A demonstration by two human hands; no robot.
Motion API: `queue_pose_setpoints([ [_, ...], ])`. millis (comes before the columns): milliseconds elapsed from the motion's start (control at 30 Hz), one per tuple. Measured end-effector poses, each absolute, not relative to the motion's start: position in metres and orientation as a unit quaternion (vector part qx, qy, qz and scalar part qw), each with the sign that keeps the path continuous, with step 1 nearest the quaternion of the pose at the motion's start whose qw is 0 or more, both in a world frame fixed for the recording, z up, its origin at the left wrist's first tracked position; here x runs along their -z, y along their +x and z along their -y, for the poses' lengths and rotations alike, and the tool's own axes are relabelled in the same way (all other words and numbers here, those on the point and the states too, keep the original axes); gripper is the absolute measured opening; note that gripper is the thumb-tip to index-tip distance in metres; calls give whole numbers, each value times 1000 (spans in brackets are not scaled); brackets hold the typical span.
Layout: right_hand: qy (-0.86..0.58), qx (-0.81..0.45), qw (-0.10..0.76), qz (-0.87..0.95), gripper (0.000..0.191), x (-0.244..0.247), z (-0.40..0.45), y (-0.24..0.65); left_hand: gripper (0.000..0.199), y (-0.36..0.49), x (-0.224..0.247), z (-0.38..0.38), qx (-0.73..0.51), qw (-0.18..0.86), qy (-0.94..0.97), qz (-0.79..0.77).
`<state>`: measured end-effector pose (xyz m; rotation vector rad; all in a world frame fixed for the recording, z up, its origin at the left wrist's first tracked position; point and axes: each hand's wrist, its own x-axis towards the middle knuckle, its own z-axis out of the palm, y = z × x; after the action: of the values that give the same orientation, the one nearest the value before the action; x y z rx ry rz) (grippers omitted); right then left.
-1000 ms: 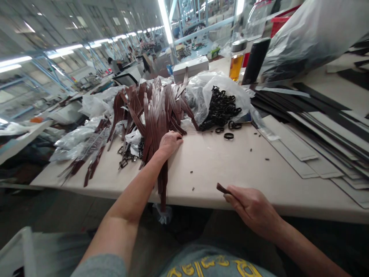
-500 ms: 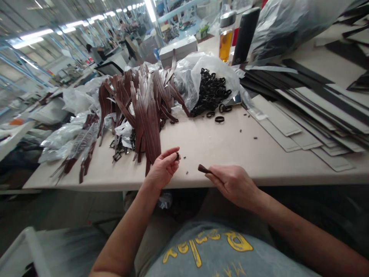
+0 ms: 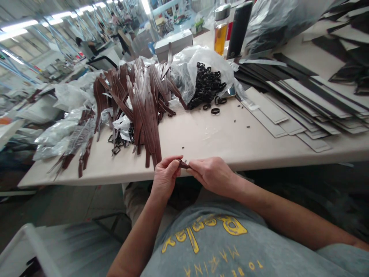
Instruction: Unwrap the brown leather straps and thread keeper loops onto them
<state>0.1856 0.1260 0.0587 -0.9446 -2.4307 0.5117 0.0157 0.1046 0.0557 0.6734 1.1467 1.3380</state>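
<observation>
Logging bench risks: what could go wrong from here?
1. The dark brown strip is pinched between the left hand and right hand by the front edge of the table; a slip might drop it off.
2. A small dark piece lies loose just beyond the hands and could get knocked away.
3. Brown strap ends lie near the left hand and might snag.

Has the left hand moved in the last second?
Yes. Judged against the table, the left hand has come back from the pile of brown straps to the near edge, towards the person's body.
</observation>
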Motion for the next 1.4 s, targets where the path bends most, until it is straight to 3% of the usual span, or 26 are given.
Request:
queue_pose_setpoints([
  [400,-304,-307,237,870,27,-59,-121,193,32,10,-53,-84,-491,626,362,-487],
  [667,-314,-300,215,875,25,-55,-119,199,18,8,-51,-84,-522,564,396,-503],
  [800,-342,-295,186,872,26,-50,-114,204,19,9,-49,-82,-522,562,398,-504],
  [1000,-297,-361,223,855,27,-55,-116,195,23,15,-48,-80,-497,594,389,-500],
  [1200,-367,-300,137,870,21,-55,-113,204,27,4,-52,-85,-569,544,341,-513],
  [1400,-347,-314,167,868,20,-51,-109,196,28,10,-38,-77,-492,606,366,-507],
])
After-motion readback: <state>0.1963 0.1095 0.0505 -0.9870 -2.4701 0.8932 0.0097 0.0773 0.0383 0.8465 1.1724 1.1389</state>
